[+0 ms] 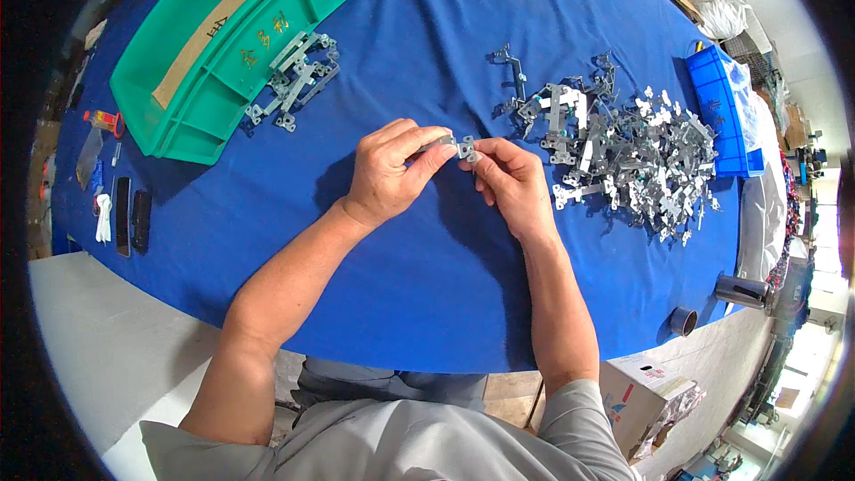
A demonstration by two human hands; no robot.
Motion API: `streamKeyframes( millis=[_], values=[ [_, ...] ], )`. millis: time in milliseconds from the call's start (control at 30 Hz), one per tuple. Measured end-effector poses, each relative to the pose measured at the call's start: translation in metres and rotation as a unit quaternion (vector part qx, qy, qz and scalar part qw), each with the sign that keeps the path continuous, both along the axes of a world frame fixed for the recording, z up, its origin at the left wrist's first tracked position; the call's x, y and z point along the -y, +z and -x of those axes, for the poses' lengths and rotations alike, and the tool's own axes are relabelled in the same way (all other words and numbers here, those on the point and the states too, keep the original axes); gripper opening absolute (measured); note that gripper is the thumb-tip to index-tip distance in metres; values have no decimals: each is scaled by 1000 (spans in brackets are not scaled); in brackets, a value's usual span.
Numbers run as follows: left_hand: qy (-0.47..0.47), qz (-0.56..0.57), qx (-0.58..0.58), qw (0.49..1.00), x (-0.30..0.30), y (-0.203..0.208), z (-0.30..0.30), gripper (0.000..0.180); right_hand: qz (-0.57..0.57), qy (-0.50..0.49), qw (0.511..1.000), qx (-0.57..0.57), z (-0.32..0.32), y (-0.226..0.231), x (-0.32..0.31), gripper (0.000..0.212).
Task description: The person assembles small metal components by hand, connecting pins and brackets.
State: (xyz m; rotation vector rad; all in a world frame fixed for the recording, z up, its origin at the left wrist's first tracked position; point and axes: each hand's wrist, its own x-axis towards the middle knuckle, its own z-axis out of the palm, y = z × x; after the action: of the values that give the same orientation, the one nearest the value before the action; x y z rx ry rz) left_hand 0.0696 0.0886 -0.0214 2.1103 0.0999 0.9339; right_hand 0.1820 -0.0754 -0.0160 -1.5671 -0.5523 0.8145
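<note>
Above the middle of the blue cloth, my left hand [392, 169] and my right hand [514, 183] meet around a small metal bracket [465, 150]. The left thumb and fingers pinch its left end; the right thumb and fingers grip the right end. Its shiny tabs with holes show between the fingertips, while the rest is covered by my fingers. Right of my hands lies a large heap of similar metal brackets [655, 160], some loose ones at its far left edge. A smaller group of brackets [294, 85] rests beyond my left hand.
A green plastic bin [187, 135] with cardboard inside stands far left; a blue bin [712, 111] holding clear plastic is at the right. A phone-like dark object [123, 214] lies at the left. A metal cup-shaped piece [683, 322] sits by the right front edge of the blue tablecloth [419, 294].
</note>
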Motion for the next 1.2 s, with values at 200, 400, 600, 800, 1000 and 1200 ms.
streamKeyframes(
  millis=[200, 400, 600, 800, 1000, 1200],
  values=[
    [-27, 5, -15, 1000, 1, 1, 0, 17, 16, 11, 999, 41, -2, -2, 2, 18],
    [-32, 8, -24, 999, 1, -1, -1, 16, -80, -14, 995, -59, 0, 2, -2, 22],
    [-36, -2, -29, 999, 3, -1, -2, 16, -85, 27, 996, -13, -4, -6, 1, 22],
    [-64, -45, -8, 997, 2, -1, -4, 16, -144, -46, 988, -16, 0, -5, -1, 14],
    [-1, -22, -7, 1000, 0, 3, 1, 17, -63, -48, 995, -61, -2, 1, 0, 15],
    [4, -10, 9, 1000, -1, 1, -1, 18, 9, 0, 1000, -3, 0, 5, 0, 16]
  ],
)
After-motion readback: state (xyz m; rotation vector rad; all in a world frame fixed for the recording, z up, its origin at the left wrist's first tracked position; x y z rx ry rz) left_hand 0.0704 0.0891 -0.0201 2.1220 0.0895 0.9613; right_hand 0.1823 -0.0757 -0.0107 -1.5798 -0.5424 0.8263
